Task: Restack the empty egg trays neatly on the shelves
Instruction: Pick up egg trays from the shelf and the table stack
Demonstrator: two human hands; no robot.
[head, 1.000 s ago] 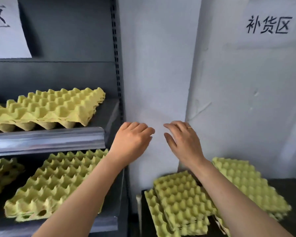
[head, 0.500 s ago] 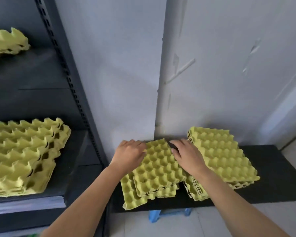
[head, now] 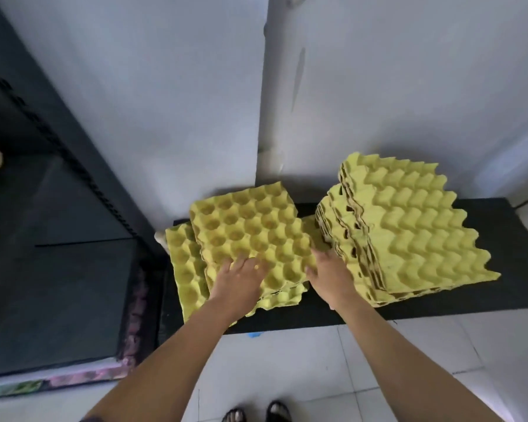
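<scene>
The left hand (head: 238, 281) and right hand (head: 329, 275) are uncovered, and the fingers (head: 242, 263) are plain. Behind the fingers, the left forearm (head: 177, 354) and right forearm (head: 393, 348) are bare down to the bottom edge. There a dark sliver (head: 89, 419) on the left arm may be a sleeve hem; too little shows to tell. Well below the fingers, between the arms, the feet wear dark open-toed sandals (head: 276, 412), toes showing.
</scene>
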